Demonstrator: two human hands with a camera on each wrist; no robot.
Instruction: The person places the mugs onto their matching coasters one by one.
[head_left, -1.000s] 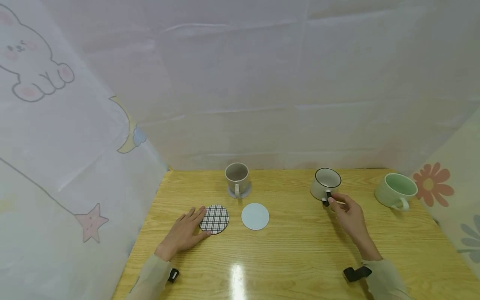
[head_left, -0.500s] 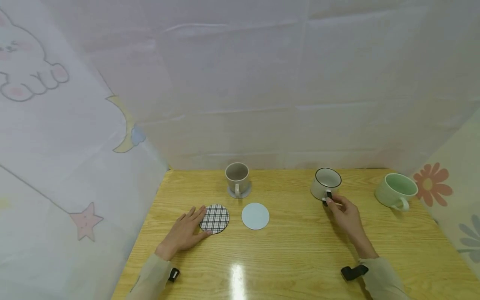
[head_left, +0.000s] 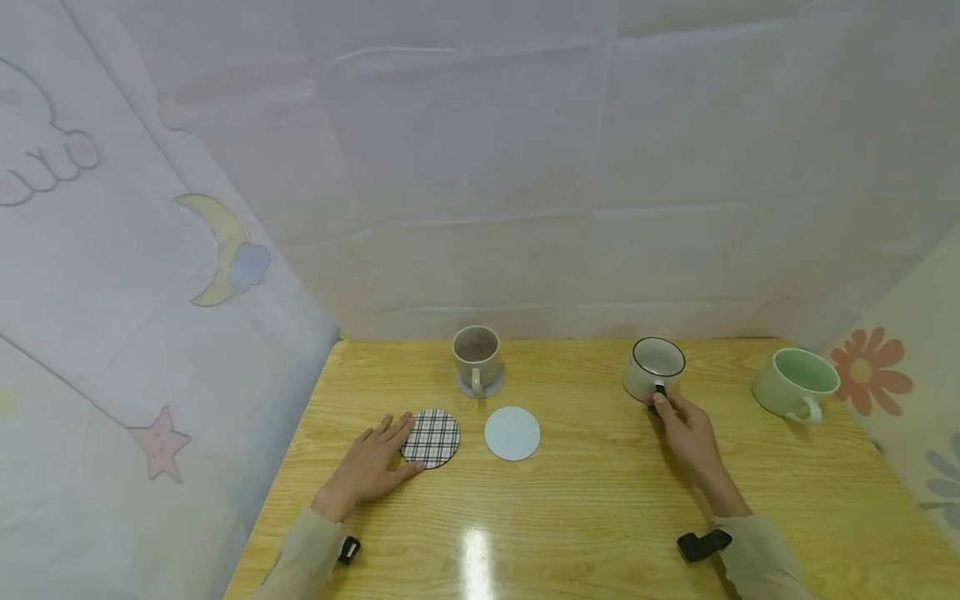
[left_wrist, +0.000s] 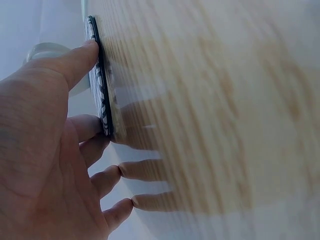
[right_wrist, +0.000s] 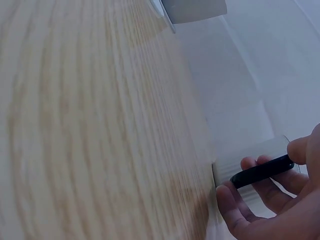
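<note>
My left hand (head_left: 367, 467) lies on the table with its fingers spread, touching the left edge of a round plaid coaster (head_left: 437, 437). In the left wrist view, the thumb (left_wrist: 82, 57) rests on the edge of that coaster (left_wrist: 100, 85) and another finger meets its far end. On the right, my right hand (head_left: 692, 437) grips the black handle (right_wrist: 262, 171) of a white mug (head_left: 643, 377) with a dark rim. The mug stands upright at the back of the table, its handle towards me and partly covered by the fingers.
A grey mug (head_left: 476, 350) stands on a pale grey coaster (head_left: 495, 384) at the back. Right of the plaid coaster lies a light blue coaster (head_left: 512, 433). A green mug (head_left: 787, 390) stands at the far right. Printed cloth (head_left: 480, 208) hangs behind the wooden table (head_left: 570, 525).
My right hand has shifted slightly left and closed further around the mug's handle. The left hand and the coasters keep their places; the head view has turned slightly.
</note>
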